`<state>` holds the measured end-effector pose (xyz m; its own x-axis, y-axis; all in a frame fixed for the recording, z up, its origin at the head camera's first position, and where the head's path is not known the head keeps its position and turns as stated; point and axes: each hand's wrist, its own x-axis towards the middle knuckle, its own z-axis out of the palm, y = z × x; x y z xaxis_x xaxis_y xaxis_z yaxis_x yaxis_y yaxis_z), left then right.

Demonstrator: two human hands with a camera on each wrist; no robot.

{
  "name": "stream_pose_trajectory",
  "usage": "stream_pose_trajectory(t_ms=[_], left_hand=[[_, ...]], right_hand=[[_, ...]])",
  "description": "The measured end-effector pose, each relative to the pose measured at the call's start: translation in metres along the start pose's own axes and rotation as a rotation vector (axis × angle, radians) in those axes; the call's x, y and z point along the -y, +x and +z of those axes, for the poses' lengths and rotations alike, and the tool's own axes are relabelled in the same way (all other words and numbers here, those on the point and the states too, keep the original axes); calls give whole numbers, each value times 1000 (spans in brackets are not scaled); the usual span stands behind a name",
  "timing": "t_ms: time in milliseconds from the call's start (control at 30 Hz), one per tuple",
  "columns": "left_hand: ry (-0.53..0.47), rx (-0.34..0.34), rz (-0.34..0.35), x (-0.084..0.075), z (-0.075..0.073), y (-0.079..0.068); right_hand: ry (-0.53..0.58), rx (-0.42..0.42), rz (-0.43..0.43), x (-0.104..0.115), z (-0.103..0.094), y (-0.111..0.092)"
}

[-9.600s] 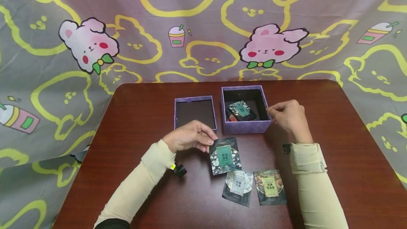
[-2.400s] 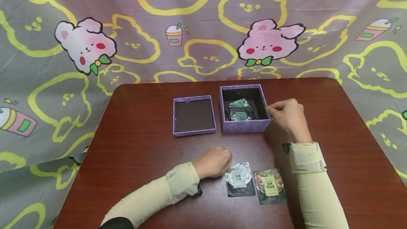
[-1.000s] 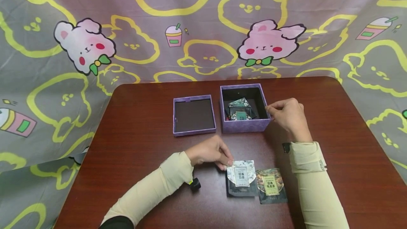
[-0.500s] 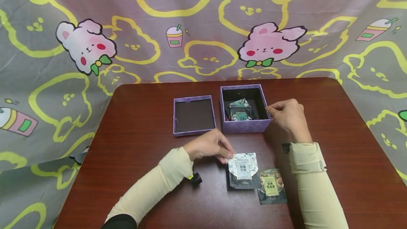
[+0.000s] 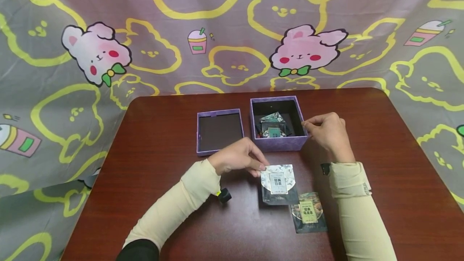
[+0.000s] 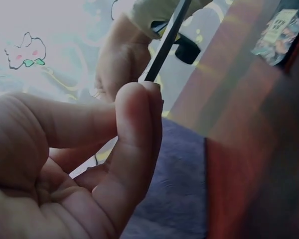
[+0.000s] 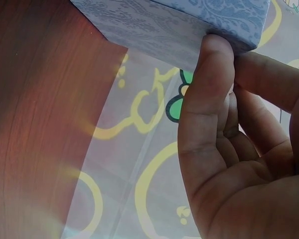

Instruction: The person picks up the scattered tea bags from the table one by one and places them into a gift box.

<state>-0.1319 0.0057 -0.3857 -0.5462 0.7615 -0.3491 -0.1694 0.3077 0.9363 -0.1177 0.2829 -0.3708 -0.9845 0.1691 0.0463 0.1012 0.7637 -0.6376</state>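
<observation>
In the head view my left hand (image 5: 241,156) pinches a white-and-black tea sachet (image 5: 278,184) by its upper left corner, off the table. The left wrist view shows that sachet (image 6: 169,37) edge-on between thumb and finger. My right hand (image 5: 330,135) grips the right side of a purple open-topped box (image 5: 279,145); in the right wrist view, finger and thumb meet the box wall (image 7: 154,32) near its corner. Inside the box lie several sachets, a green-labelled sachet (image 5: 274,129) on top. A yellow-labelled tea sachet (image 5: 308,214) lies on the table, its upper left overlapped in view by the held one.
The purple box lid (image 5: 220,134) lies inside-up left of the box, partly behind my left hand. A brown wooden table (image 5: 152,164) carries everything. A cartoon-printed cloth (image 5: 232,31) hangs behind and at both sides.
The green-labelled sachet went from my left hand into the box. My left hand then took the white sachet off the table and moved it up toward the box. My right hand stayed at the box.
</observation>
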Motion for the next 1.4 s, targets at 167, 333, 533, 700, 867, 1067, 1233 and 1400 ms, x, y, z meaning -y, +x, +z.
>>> stream_pose_trajectory(t_ms=[167, 333, 533, 700, 867, 1067, 1233, 1400], left_hand=[[10, -30, 20, -8, -7, 1], [6, -45, 38, -14, -11, 4], [27, -48, 37, -22, -18, 10], [51, -59, 36, -29, -25, 16], [65, -79, 30, -32, -30, 20], [91, -87, 29, -37, -35, 22], [108, -111, 22, -44, -41, 25], [97, -117, 15, -51, -47, 29]], right_hand=[[4, 0, 13, 0, 1, 0], [3, 1, 19, 0, 2, 0], [1, 6, 26, 0, 1, 0], [1, 4, 37, 1, 1, 0], [-1, 0, 39, 1, 2, 0], [8, 10, 40, 1, 2, 0], [1, 10, 33, 1, 1, 0], [3, 9, 28, 1, 1, 0]])
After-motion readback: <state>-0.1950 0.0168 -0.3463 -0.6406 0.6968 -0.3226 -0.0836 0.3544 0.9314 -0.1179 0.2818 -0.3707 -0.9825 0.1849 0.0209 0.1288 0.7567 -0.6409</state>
